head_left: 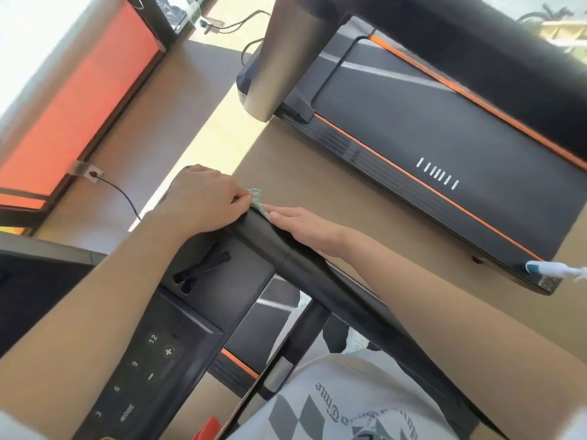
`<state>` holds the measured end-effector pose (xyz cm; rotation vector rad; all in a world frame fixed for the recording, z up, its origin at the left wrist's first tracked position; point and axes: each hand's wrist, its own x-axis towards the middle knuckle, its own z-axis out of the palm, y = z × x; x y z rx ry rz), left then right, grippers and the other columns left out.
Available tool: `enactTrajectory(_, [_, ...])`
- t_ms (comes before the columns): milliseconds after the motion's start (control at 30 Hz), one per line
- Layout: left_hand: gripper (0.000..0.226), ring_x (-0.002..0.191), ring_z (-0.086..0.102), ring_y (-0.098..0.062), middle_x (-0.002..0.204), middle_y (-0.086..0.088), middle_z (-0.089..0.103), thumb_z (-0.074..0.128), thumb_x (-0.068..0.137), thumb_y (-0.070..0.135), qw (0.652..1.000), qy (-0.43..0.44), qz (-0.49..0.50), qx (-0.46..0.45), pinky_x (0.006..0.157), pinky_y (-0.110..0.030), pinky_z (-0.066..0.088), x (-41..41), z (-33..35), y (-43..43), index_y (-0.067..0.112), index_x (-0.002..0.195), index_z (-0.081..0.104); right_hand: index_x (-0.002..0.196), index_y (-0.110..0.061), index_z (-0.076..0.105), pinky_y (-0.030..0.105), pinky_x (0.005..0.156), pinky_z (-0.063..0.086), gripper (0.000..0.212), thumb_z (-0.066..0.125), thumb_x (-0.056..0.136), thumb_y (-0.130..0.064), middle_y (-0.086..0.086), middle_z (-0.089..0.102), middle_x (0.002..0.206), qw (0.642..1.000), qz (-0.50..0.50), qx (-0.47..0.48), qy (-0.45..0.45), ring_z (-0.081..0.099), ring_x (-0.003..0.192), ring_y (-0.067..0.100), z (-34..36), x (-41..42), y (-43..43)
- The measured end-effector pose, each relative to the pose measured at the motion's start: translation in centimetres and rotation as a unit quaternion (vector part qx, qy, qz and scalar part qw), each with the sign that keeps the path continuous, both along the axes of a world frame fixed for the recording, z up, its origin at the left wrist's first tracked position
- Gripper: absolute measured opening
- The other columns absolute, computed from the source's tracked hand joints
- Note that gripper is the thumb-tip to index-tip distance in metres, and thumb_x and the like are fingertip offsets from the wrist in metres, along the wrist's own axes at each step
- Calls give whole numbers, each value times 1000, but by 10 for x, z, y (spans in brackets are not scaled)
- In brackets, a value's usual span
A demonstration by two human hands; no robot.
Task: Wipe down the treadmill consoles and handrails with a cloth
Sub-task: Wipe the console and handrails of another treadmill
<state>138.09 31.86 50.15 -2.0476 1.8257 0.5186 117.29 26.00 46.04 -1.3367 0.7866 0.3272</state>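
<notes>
Risks first. Your left hand (203, 198) has only part of the cloth (258, 198) under its curled fingers. Most of the fabric is hidden under that hand, and just a small green-and-white corner shows. If you drag with so little cloth out in front, bare knuckles will likely ride the handrail (333, 287) and leave smears rather than wipe them off. The cloth could also bunch up or slip off the far edge of the rail to the floor, since it sits right at that edge.

Your right hand (300, 225) lies flat, fingers straight, along the top of the same handrail, holding nothing. Its fingertips touch the cloth corner. Pull toward it and you run the cloth into that hand, so move it first. It also covers a stretch of rail that won't get wiped while it rests there.

The console (149, 363) with its plus, minus and number buttons is close under your left forearm. Lean on it and you may press keys; judgement only, as I can't tell whether it's powered.

Position: the cloth is at the front end of the handrail where it joins the console housing, between the two hands, gripped by the left and touched by the right. A white-and-blue object (549, 269), too blurred to name, rests on the neighbouring treadmill (444, 131), well away from both hands.
</notes>
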Motion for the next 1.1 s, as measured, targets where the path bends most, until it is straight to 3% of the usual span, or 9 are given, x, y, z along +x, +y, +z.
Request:
enactTrajectory(133, [56, 100, 64, -23, 104, 12, 74, 19, 91, 55, 997, 0, 71, -20, 90, -40, 52, 22, 2, 1, 40, 98, 73, 154, -26, 37, 19, 112, 24, 45, 37, 110, -31, -10, 34, 160, 1000, 7, 13, -9, 34, 143, 7, 5, 24, -8])
enactTrajectory(233, [49, 105, 62, -24, 115, 9, 72, 26, 94, 51, 993, 17, 114, -29, 83, -41, 54, 30, 8, 3, 41, 105, 73, 154, -28, 36, 18, 106, 23, 45, 37, 109, -31, -8, 35, 159, 1000, 24, -6, -12, 34, 140, 7, 7, 37, -13])
enactTrajectory(300, [42, 117, 58, -24, 129, 8, 66, 32, 101, 43, 990, 41, 132, -31, 88, -43, 53, 29, 11, 7, 41, 117, 71, 154, -28, 37, 20, 110, 24, 45, 37, 109, -31, -7, 36, 159, 999, 25, -12, -18, 34, 142, 11, 7, 42, -13])
enactTrajectory(467, [39, 134, 44, -24, 138, -3, 59, 34, 107, 34, 985, 76, 133, -85, 99, -48, 47, 11, 21, 25, 25, 128, 67, 153, -29, 40, 32, 123, 24, 45, 38, 108, -33, -6, 41, 157, 999, 20, -36, -25, 38, 142, 12, 9, 40, -6])
enactTrajectory(600, [40, 152, 27, -25, 160, -3, 42, 39, 108, 35, 980, 85, 124, -131, 119, -45, 28, -17, 23, 49, 28, 144, 57, 153, -32, 41, 29, 121, 24, 45, 39, 108, -32, -10, 45, 153, 996, 25, -71, -39, 41, 140, 8, 11, 17, 1])
enactTrajectory(700, [43, 155, 22, -22, 163, -1, 35, 45, 107, 34, 973, 103, 136, -155, 123, -38, 21, -48, 19, 68, 28, 149, 51, 152, -32, 41, 26, 119, 24, 44, 40, 108, -32, -13, 47, 152, 993, 29, -103, -44, 41, 139, 5, 14, -12, 8])
enactTrajectory(833, [46, 155, 22, -27, 162, -8, 35, 48, 106, 28, 963, 127, 138, -193, 118, -42, 32, -89, 7, 92, 21, 151, 48, 151, -39, 40, 25, 116, 28, 44, 41, 107, -36, -18, 49, 149, 988, 34, -147, -43, 45, 136, 4, 18, -52, 20])
enactTrajectory(1000, [52, 152, 25, -36, 162, -18, 33, 46, 105, 28, 961, 94, 124, -230, 107, -47, 46, -139, -9, 121, 10, 154, 42, 155, -34, 34, 16, 110, 25, 48, 42, 107, -32, -11, 44, 154, 972, 49, -227, -34, 40, 141, 9, 25, -91, 36])
enactTrajectory(1100, [49, 149, 32, -38, 159, -21, 38, 47, 105, 28, 958, 79, 102, -257, 108, -45, 45, -163, -14, 134, 9, 151, 46, 154, -37, 34, 19, 112, 29, 50, 44, 106, -32, -9, 47, 153, 965, 41, -256, -27, 44, 139, 11, 27, -117, 45])
